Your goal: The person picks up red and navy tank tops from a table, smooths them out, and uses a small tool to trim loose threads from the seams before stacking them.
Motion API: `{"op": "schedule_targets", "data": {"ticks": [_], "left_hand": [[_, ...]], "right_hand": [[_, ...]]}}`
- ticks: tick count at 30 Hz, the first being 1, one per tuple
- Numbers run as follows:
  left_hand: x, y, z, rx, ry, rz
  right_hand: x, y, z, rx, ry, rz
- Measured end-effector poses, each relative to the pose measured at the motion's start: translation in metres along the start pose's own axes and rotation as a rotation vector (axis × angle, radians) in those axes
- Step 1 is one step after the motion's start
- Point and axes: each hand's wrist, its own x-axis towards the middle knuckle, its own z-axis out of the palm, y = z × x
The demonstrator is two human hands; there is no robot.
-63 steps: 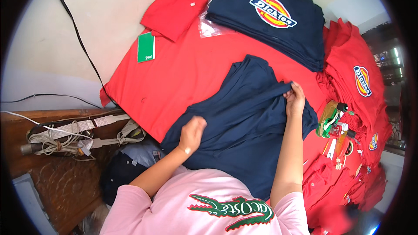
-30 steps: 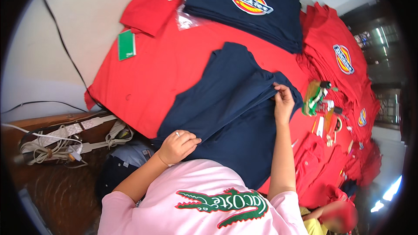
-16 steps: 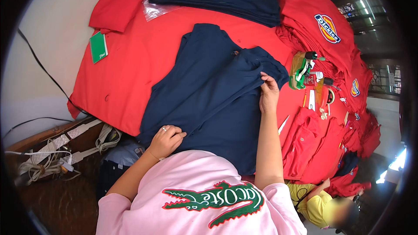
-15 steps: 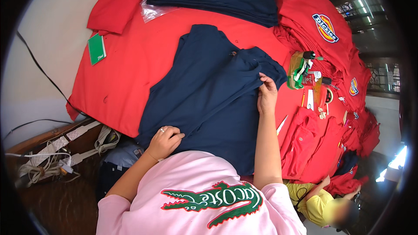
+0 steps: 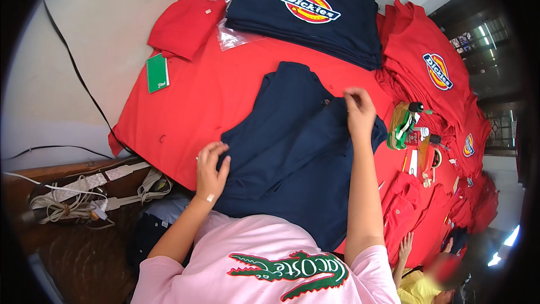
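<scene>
Just in front of a pink shirt (image 5: 219,287), on a red-covered surface (image 5: 180,110): navy shirt (image 5: 281,157), laid out with slanting folds, probably this close to keep both sides within reach. At its left edge, left hand (image 5: 211,170), fingers bent, thumb apart, nothing visibly gripped; contact with the fabric hard to tell. Over the upper right part, right hand (image 5: 361,114), fingers curled toward the thumb; impossible to tell whether pinching fabric, perhaps there to control that end. Rightward, green holder (image 5: 400,130), bottle (image 5: 417,137) and tape roll (image 5: 436,159), grouped, likely aside to leave room. Farther, at left, notebook (image 5: 158,74) touching a folded red shirt (image 5: 185,25), seemingly out of the way. Beyond, navy stack (image 5: 259,8), neatly squared, presumably for tidiness.
</scene>
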Motion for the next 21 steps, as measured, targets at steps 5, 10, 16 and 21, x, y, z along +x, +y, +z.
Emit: {"op": "schedule_targets", "data": {"ticks": [5,10,16,21], "left_hand": [[0.018,-0.036,0.009,-0.094,-0.031,-0.285],[0.032,-0.030,0.016,-0.138,-0.119,-0.467],[0.039,-0.019,0.022,0.023,0.053,-0.139],[0.011,0.026,-0.018,-0.096,-0.154,0.488]], "right_hand": [[0.054,-0.028,0.096,-0.374,-0.255,-0.165],[0.072,0.009,0.138,-0.575,-0.276,-0.245],[0.058,-0.020,0.094,-0.308,-0.226,-0.350],[0.006,-0.003,-0.020,-0.119,-0.171,-0.281]]}}
